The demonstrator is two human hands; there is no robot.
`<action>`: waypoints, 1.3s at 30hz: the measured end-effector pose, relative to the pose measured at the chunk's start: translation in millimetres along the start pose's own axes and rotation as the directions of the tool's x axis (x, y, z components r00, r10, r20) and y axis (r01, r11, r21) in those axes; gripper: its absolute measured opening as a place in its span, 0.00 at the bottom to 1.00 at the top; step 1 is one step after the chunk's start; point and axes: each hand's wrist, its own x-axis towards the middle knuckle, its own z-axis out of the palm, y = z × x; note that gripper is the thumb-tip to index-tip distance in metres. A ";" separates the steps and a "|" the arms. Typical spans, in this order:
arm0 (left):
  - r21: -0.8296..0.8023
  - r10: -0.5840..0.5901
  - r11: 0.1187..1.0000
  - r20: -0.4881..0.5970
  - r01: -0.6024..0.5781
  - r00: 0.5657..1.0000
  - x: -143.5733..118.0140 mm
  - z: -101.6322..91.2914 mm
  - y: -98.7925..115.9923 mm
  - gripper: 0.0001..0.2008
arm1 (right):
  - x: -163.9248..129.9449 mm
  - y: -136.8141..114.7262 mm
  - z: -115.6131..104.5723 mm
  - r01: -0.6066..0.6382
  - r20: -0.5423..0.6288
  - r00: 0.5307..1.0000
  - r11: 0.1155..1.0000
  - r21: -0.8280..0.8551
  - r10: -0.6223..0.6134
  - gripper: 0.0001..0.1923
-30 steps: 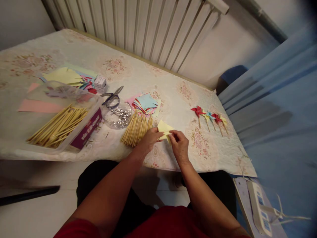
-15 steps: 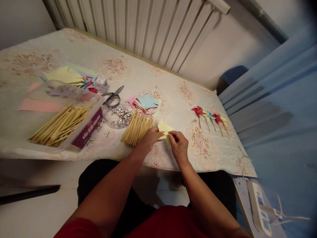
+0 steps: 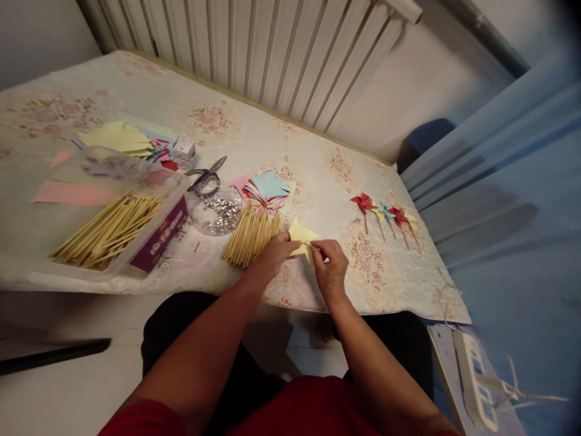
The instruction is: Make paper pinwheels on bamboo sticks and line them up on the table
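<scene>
- Since half a second ago, the right hand (image 3: pixel 332 269) has shifted slightly outward; the left hand (image 3: pixel 275 253) stays nearly in place.
- The floral cloth (image 3: pixel 318 181) spreads beneath and beyond both hands.
- A clear plastic box (image 3: pixel 158 239) of wooden sticks (image 3: pixel 106 233) sits well left of the left hand.
- Five small pinwheels (image 3: pixel 385 211) lie in a row, beyond and to the right of the right hand.
- A stick pile (image 3: pixel 249 239) lies just left of the left hand.
- Coloured paper squares (image 3: pixel 270 186) are stacked beyond the left hand.
- A round dish (image 3: pixel 206 215) of silvery bits lies past the stick pile from the left hand, with scissors (image 3: pixel 207 180) beyond it.
- The yellow paper (image 3: pixel 299 232) is between the hands, the left thumb and fingers gripping its left side, the right fingertips pinching near its middle.
</scene>
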 end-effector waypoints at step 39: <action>0.003 0.019 1.000 0.046 -0.020 0.999 1.2 -2.6 -1.8 0.07 | -1.6 4.2 10.9 0.132 0.141 0.985 0.960 -0.247 -0.099 0.12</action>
